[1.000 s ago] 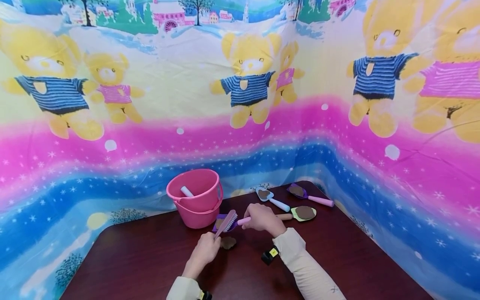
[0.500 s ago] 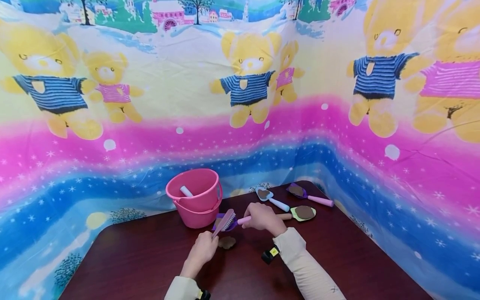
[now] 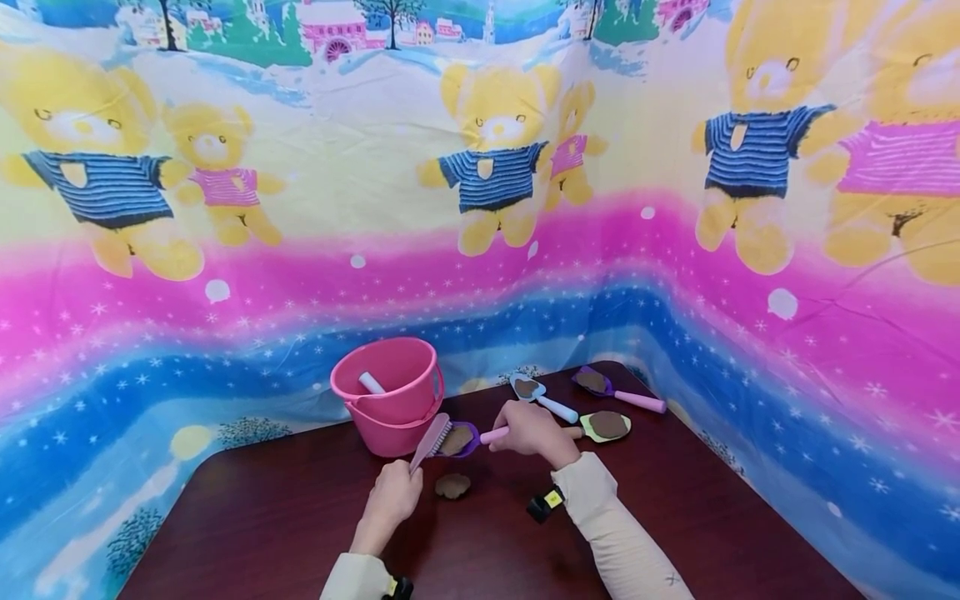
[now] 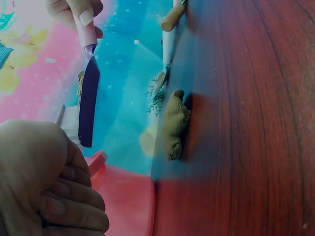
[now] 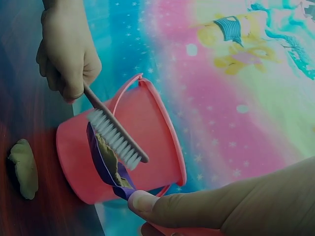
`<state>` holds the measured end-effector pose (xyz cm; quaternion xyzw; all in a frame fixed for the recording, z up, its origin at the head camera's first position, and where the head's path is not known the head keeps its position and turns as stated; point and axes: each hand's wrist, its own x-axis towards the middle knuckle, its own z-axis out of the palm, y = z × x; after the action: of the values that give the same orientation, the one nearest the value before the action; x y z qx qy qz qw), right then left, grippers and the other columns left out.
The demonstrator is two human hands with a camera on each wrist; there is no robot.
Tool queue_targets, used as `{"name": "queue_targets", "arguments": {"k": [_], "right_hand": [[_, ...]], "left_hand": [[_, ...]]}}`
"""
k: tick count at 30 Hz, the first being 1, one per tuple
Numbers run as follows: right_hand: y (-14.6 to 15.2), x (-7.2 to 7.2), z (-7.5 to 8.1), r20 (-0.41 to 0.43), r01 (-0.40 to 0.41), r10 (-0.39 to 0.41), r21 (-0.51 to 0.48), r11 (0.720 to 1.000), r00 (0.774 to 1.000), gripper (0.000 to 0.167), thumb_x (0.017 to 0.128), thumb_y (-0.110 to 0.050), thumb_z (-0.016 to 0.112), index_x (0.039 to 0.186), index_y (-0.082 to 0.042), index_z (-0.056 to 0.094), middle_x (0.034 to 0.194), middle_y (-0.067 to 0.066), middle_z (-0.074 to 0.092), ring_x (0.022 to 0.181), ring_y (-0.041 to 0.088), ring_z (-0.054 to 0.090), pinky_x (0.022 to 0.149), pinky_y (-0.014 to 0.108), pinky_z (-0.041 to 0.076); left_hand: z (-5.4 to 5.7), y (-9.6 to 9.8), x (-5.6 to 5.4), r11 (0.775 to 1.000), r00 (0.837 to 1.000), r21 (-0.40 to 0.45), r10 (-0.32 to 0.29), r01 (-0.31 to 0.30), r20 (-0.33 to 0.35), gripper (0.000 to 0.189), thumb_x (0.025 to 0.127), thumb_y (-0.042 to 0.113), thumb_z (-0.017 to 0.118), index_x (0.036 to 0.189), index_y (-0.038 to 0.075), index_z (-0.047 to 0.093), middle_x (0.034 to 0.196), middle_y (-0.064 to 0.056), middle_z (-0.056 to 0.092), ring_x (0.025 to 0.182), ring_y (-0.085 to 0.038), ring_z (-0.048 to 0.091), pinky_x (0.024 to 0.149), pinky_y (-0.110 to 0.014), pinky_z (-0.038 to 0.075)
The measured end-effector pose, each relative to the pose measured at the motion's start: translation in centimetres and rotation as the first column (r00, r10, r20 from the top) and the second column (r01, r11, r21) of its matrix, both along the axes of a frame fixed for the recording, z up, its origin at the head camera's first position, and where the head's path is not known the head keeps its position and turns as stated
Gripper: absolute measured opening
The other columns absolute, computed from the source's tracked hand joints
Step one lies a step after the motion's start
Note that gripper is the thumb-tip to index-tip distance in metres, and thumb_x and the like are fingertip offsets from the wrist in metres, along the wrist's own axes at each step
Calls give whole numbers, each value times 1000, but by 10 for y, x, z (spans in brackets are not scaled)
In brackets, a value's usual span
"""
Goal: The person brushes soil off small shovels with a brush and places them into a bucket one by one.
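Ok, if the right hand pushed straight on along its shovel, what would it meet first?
Probably the brush, across the tip of the purple shovel, with the pink bucket close beyond; exact depth is unclear.

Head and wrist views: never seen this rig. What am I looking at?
No machine: a person works bare-handed. The head view is shot from the person's head, looking forward and down; each wrist view is shot from that wrist. The left hand grips a brush; the right hand holds a purple scoop with brown filling in it. On the table: a bucket, a brown lump, a blue scoop, a green scoop and a second purple scoop.
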<state>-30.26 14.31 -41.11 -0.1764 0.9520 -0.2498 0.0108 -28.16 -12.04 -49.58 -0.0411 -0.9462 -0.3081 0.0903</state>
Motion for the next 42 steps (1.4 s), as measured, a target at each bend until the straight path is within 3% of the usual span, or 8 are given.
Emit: {"name": "queue_targets", "arguments": {"k": [6, 19, 29, 34, 42], "right_hand": [[-1, -2, -2, -8, 8, -8, -1, 1000, 1000, 14, 86, -30, 81, 76, -21, 77, 64, -7, 63, 63, 17, 55, 60, 35, 45], [-9, -1, -4, -11, 19, -19, 38, 999, 1000, 14, 84, -32, 83, 76, -22, 79, 67, -4, 67, 64, 15, 54, 62, 36, 44], [-15, 2, -4, -55, -3, 10, 117, 993, 998, 14, 81, -37, 85, 76, -26, 79, 72, -11, 67, 68, 11, 56, 68, 37, 48], [-16, 4, -4, -35, -5, 8, 102, 995, 999, 14, 83, -36, 84, 75, -24, 79, 70, -9, 67, 66, 12, 56, 67, 36, 47], [-18, 3, -3, 10, 14, -14, 66, 998, 1000, 13, 84, -36, 82, 78, -25, 80, 67, -7, 66, 66, 14, 56, 66, 36, 46]], "left_hand": [[4, 7, 2, 999, 999, 40, -3, 4, -40, 38, 96, 16, 53, 59, 15, 44, 53, 3, 37, 45, -13, 38, 42, -29, 31], [9, 33, 15, 990, 992, 65, -126, 128, -30, 35, 95, 13, 52, 61, 14, 45, 53, 4, 36, 46, -11, 36, 41, -27, 29], [-2, 41, 17, 995, 994, 3, -103, 104, -41, 32, 93, 14, 54, 62, 12, 47, 57, 0, 43, 51, -16, 45, 46, -34, 39], [-8, 35, 12, 995, 995, -3, -99, 99, -7, 32, 94, 14, 53, 62, 13, 46, 56, 0, 41, 49, -15, 43, 44, -32, 37], [-8, 27, 7, 995, 995, 4, -97, 97, 16, 32, 93, 15, 53, 62, 12, 47, 56, 0, 41, 48, -15, 43, 44, -32, 37]]}}
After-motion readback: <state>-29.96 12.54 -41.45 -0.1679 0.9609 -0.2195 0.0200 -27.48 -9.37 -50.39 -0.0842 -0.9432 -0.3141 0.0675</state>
